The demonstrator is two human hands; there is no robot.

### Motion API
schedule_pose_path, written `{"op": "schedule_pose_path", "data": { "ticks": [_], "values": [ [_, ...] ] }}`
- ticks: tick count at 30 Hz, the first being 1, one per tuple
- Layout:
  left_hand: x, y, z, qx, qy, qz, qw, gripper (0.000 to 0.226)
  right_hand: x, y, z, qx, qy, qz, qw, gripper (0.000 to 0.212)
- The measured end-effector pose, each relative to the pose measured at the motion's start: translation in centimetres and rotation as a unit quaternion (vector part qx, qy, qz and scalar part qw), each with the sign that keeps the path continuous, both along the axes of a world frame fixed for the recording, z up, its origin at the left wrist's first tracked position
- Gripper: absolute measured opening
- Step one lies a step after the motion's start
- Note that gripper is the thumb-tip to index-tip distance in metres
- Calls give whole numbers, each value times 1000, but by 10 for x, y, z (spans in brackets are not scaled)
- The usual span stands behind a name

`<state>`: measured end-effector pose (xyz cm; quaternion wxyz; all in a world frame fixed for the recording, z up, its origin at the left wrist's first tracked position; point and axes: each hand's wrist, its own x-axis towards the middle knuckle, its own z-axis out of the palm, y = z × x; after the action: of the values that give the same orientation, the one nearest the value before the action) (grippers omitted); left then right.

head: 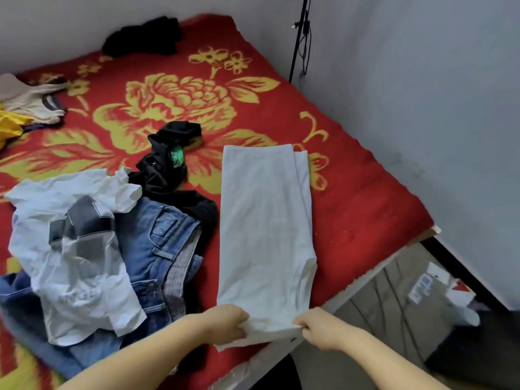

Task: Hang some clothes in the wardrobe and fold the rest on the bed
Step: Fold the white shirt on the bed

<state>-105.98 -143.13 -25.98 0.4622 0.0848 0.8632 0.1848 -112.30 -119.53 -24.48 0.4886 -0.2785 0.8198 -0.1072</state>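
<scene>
White garment (264,226): soft, thin knit, folded into a long narrow rectangle; it lies flat on the bed, right of centre in the frame, its far end squared off and a second layer showing along the right side.
Left hand (226,320): fingers curled, pinching the near left corner of the white garment.
Right hand (319,327): fingers curled, pinching the near right corner; the two hands stand apart, with the crumpled near hem between them.
Bed (365,198): covered in a coarse red blanket with large yellow flowers; its right edge runs diagonally toward the lower centre, and the garment's near end lies close to that edge.
Clothes heap (92,249): lower left, a creased white printed shirt over stiff blue jeans (157,243), just beside the garment's left side.
Black clothes (168,161): limp, bunched, at centre, beyond the jeans.
Far pieces: a black bundle (143,36) at the upper left by the wall; pale and yellow items (25,105) at the left edge.
Open room: bare blanket lies beyond the garment's far end and along its right side.
</scene>
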Motion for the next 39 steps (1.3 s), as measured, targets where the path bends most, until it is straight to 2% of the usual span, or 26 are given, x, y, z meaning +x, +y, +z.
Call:
{"op": "schedule_pose_path", "data": {
  "ticks": [2, 6, 10, 12, 15, 17, 18, 20, 22, 24, 27, 30, 32, 34, 36, 38, 39],
  "values": [
    [-45, -9, 3, -9, 2, 24, 1000, 30, -40, -6, 0, -8, 11, -42, 999, 31],
    [-143, -34, -8, -46, 59, 90, 993, 39, -127, -32, -10, -33, 35, -116, 992, 30],
    [-208, -48, -44, -127, 110, 134, 977, 27, -187, -62, -50, -29, 62, -182, 981, 35],
    [-218, -48, -69, -168, 177, 167, 955, 30, -202, -71, -74, -20, 95, -220, 971, 42],
    [-194, -41, -90, -181, 308, 149, 922, 55, -185, -71, -94, -26, 304, -143, 942, 51],
    [-155, -25, -96, -113, 341, 77, 930, 69, -147, -67, -98, -73, 361, -28, 929, 63],
    [-132, -19, -102, -90, 332, 33, 939, 71, -127, -62, -101, -85, 352, 35, 931, 73],
    [-96, -14, -110, -105, 247, -2, 963, 76, -96, -46, -110, -42, 303, 121, 944, 90],
    [-78, -24, -120, -143, 202, 15, 969, 89, -89, -26, -123, 14, 271, 166, 948, 101],
    [-72, -33, -128, -146, 159, 14, 976, 94, -91, -11, -137, 48, 215, 207, 953, 103],
    [-62, -31, -120, -135, 197, 7, 971, 85, -85, -11, -147, 70, 227, 209, 948, 110],
    [-34, -24, -113, -83, 279, -44, 956, 79, -68, -18, -143, 85, 225, 168, 956, 107],
    [-22, -22, -107, -74, 238, -48, 967, 93, -60, -22, -139, 96, 222, 146, 959, 103],
    [-21, -19, -105, -102, 220, -15, 970, 100, -56, -25, -137, 99, 225, 130, 960, 104],
    [-25, -17, -107, -124, 260, -10, 958, 87, -59, -30, -133, 100, 211, 125, 964, 101],
    [-33, -17, -105, -151, 306, -13, 940, 64, -63, -33, -127, 100, 189, 121, 969, 95],
    [-36, -16, -101, -164, 302, -17, 939, 57, -66, -35, -122, 100, 168, 121, 973, 92]
  ]
}}
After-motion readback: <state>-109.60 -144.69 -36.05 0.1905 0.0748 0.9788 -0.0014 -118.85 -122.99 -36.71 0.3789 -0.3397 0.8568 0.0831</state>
